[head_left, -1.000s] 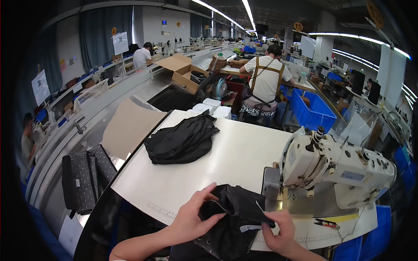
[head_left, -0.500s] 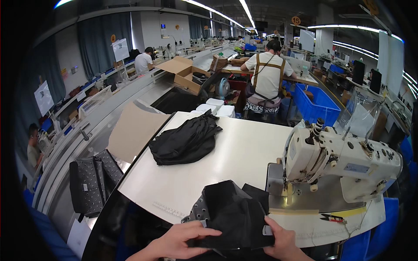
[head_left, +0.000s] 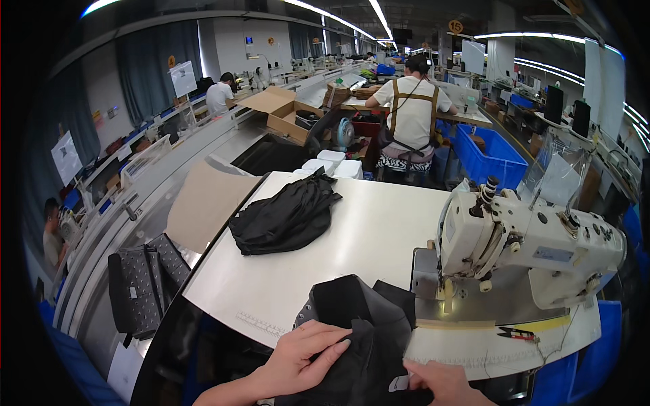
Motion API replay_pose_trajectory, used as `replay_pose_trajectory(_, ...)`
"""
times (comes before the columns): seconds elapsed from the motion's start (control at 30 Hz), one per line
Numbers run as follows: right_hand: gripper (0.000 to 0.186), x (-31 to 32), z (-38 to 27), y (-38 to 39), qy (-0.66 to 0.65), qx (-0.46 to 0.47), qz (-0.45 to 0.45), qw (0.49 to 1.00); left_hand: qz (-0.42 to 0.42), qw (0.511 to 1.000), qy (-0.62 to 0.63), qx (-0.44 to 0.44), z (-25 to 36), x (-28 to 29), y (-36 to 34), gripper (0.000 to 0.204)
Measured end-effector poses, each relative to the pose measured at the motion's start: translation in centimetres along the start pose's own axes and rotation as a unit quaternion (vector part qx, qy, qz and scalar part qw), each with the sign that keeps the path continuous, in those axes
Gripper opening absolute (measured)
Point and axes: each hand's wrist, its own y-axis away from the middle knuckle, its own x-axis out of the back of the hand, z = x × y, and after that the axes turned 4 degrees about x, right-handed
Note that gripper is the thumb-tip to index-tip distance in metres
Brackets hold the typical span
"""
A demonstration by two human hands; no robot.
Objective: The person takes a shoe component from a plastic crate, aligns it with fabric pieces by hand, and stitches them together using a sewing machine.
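A folded black fabric piece (head_left: 362, 311) lies over the front edge of the white sewing table, with part of a grey, silver-dotted side peeking out at its left. My left hand (head_left: 305, 358) pinches a raised fold of it between thumb and fingers. At the lower right, near a small white label (head_left: 399, 384), my right hand (head_left: 443, 382) grips the edge of the same fabric; its fingertips are partly hidden. The lower part of the cloth runs out of view.
A white sewing machine (head_left: 521, 237) stands at the right, with thread snips (head_left: 518, 334) before it. A black fabric heap (head_left: 288, 213) lies on the table's far left. Dotted fabric (head_left: 139, 291) rests beyond the left edge. A co-worker (head_left: 411, 111) sits ahead, near a blue bin (head_left: 487, 159).
My left hand has shifted from lying along the fabric to pinching a fold of it. My right hand has moved slightly lower, and the cloth has been turned and bunched.
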Motion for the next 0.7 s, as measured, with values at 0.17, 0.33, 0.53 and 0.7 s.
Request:
replay_pose_trajectory(0.17, 0.048, 2.0, 0.0, -5.3, -0.102, -0.042, 0.105, 0.988, -0.040, 0.991, 0.113, 0.052, 1.6, 0.4, 0.6, 0.021)
replay_pose_trajectory(0.33, 0.018, -0.3, -1.9, -6.0, -0.185, -0.067, 0.101, 0.975, 0.013, 0.999, -0.020, -0.037, 4.5, 0.3, -0.1, 0.018)
replay_pose_trajectory(0.53, 0.018, -0.4, -3.0, -6.8, -0.035, 0.019, 0.155, 0.987, 0.090, 0.996, -0.017, -0.018, 3.7, -0.7, 0.5, 0.016)
replay_pose_trajectory(0.7, 0.014, -1.3, -2.8, -6.9, -0.087, 0.026, 0.158, 0.983, -0.004, 0.997, 0.072, 0.021, 3.0, 0.0, 0.6, 0.028)
